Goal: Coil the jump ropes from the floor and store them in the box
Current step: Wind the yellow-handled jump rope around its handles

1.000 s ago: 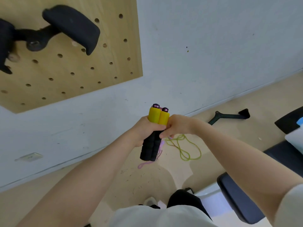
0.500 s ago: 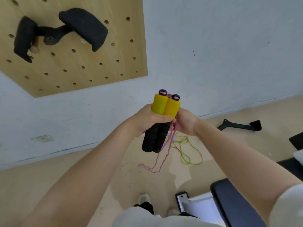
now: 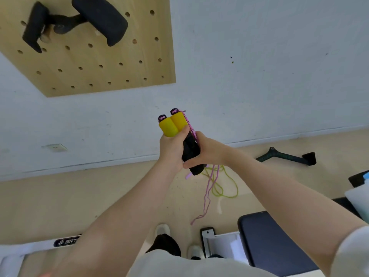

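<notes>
The 2 handles [image 3: 180, 136] are held side by side in front of the chest, well above the floor [image 3: 99, 196], their yellow ends up and slightly to the left, black foam ends down and to the right, so the long axis runs steeply from upper left to lower right. The left hand [image 3: 171, 150] wraps its fingers around both handles just below the yellow parts and holds them as 1 bundle. The right hand [image 3: 205, 152] curls around the black foam from the other side, pinning the pink cord [image 3: 208, 194] against the handles; 1 strand of it runs along the right edge of the bundle up to the caps. Below the hands the cord hangs loose in long strands, and it is hard to tell whether its lowest part touches the floor. By my reading, the step in hand is the start of the coiling: handles gathered, first turn laid. The next move likely calls for the right hand to pull slack up and wind it around the handles while the left keeps them together. A green rope [image 3: 223, 184] lies on the floor just behind, still to be coiled. The box is not clearly in view. Farther out stand a pegboard [image 3: 89, 62] on the wall and a dark bench [image 3: 279, 242].
</notes>
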The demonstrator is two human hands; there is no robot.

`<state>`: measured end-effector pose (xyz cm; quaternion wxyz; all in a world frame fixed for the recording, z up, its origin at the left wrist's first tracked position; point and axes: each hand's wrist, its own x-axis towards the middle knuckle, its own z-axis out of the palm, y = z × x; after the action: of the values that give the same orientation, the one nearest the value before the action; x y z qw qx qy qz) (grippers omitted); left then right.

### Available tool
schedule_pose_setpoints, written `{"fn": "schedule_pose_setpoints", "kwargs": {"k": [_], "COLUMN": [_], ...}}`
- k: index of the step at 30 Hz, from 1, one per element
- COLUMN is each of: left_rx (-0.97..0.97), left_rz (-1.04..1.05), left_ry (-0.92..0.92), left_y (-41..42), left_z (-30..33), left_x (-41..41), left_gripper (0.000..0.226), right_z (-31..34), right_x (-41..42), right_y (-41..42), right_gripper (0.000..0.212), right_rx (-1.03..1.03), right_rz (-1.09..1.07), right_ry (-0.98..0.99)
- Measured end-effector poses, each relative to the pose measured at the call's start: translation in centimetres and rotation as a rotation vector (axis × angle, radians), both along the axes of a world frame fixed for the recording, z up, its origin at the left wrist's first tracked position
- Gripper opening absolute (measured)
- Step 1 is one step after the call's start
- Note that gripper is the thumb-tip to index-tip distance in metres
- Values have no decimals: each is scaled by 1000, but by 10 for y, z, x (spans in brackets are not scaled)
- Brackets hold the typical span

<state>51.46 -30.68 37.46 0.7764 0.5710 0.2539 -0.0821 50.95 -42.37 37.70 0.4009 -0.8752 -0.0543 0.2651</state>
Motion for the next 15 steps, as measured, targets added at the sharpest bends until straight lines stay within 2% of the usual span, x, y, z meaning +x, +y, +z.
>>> {"fn": "schedule_pose_setpoints", "kwargs": {"k": [3, 5, 7, 9, 11, 12, 14, 15], "left_rx": [-101, -49, 254, 591, 845, 1031, 1529, 1695], "left_rz": [34, 26, -105, -428, -764, -853, -923, -981], "left_ry": [-4, -36, -96, -158, -199, -270, -631, -825], "left_y": [-7, -15, -18, -9, 6, 12, 17, 17], "left_z": [-4, -5, -3, -4, 4, 8, 17, 19], "left_x": [-12, -18, -25, -30, -37, -42, -47, -46], "left_gripper": [15, 14, 16, 29, 32, 36, 54, 69], "right_z": [1, -2, -7, -12, -13, -12, -9, -7], "right_x": [-11, -17, -21, -24, -29, -32, -39, -43], "right_y": [0, -1, -11, -28, -45, -52, -57, -56], "right_gripper": [84, 71, 57, 53, 49, 46, 44, 44], "right_rx": [-85, -115, -82, -66, -98, -133, -229, -276], "right_rz": [51, 34, -29, -103, -117, -93, 5, 66], "right_ry": [-48, -68, -23, 32, 81, 110, 156, 159]}}
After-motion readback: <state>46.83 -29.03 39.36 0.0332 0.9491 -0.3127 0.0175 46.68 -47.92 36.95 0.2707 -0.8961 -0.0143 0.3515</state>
